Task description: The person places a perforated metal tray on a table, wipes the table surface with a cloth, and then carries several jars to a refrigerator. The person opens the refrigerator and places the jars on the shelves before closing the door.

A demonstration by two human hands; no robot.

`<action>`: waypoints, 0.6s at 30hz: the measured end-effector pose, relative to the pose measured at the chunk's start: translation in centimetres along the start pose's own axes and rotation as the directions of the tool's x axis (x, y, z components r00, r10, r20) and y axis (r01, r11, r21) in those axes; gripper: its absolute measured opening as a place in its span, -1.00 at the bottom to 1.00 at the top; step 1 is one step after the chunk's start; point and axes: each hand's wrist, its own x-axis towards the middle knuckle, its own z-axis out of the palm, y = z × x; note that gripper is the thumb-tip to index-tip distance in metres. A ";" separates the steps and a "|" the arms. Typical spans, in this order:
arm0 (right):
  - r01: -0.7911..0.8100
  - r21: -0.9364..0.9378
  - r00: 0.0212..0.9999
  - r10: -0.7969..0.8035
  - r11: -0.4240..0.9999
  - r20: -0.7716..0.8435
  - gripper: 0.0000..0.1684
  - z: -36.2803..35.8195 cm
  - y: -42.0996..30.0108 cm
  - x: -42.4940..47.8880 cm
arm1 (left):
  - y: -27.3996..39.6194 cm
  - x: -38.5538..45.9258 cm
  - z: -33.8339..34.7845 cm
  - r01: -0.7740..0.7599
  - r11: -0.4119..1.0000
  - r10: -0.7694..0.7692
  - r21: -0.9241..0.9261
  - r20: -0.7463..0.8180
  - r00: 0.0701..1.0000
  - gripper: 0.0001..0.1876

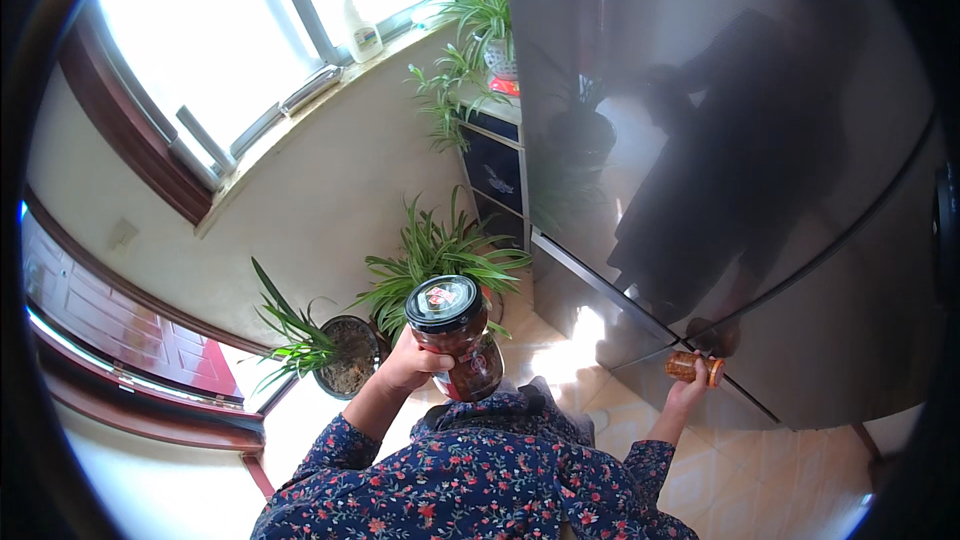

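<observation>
My left hand (pixel 409 364) grips a large glass jar (pixel 474 364) of dark reddish-brown contents in front of my body. Its black-rimmed lid (pixel 442 302) faces up towards me and bears a printed label. Out to the right, my right hand (pixel 688 392) holds a smaller glass jar (pixel 681 366) lying on its side, with orange-brown contents and an orange lid (pixel 716 373) pointing right. Just behind that small jar stands a shiny dark grey refrigerator (pixel 577 270), its doors shut and my reflection showing in them.
Potted spider plants (pixel 442 259) and a pot of soil (pixel 346 356) with a leafy plant stand on the tiled floor (pixel 637 420) ahead. A narrow drawer cabinet (pixel 491 172) adjoins the refrigerator. On the windowsill (pixel 390 52) is a spray bottle (pixel 361 30). A doorway (pixel 247 382) opens at left.
</observation>
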 end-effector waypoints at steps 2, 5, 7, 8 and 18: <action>-0.011 0.026 1.000 0.010 1.000 0.014 -0.48 -0.9 -0.3 1.0 | 0.0 -0.5 0.1 0.011 1.000 -0.010 0.021 -0.019 1.000 -0.12; -0.010 0.042 1.000 0.010 0.999 -0.006 -0.52 -0.7 -1.2 1.9 | 0.2 -0.9 1.0 0.017 1.000 -0.017 0.022 -0.032 0.999 -0.13; -0.030 0.108 0.999 0.031 0.994 -0.012 -0.55 -1.3 -1.4 3.5 | 0.4 -0.7 2.2 0.006 1.000 -0.006 0.020 -0.028 1.000 -0.14; -0.040 0.139 0.999 0.042 0.989 -0.016 -0.57 -1.7 -1.6 4.4 | 0.0 -0.7 2.8 0.008 1.000 -0.007 0.029 -0.035 0.999 -0.14; -0.219 0.364 0.966 0.149 0.905 0.210 -0.69 -7.1 -6.3 17.2 | -5.5 4.8 16.4 0.032 0.998 -0.034 0.047 0.035 0.999 -0.11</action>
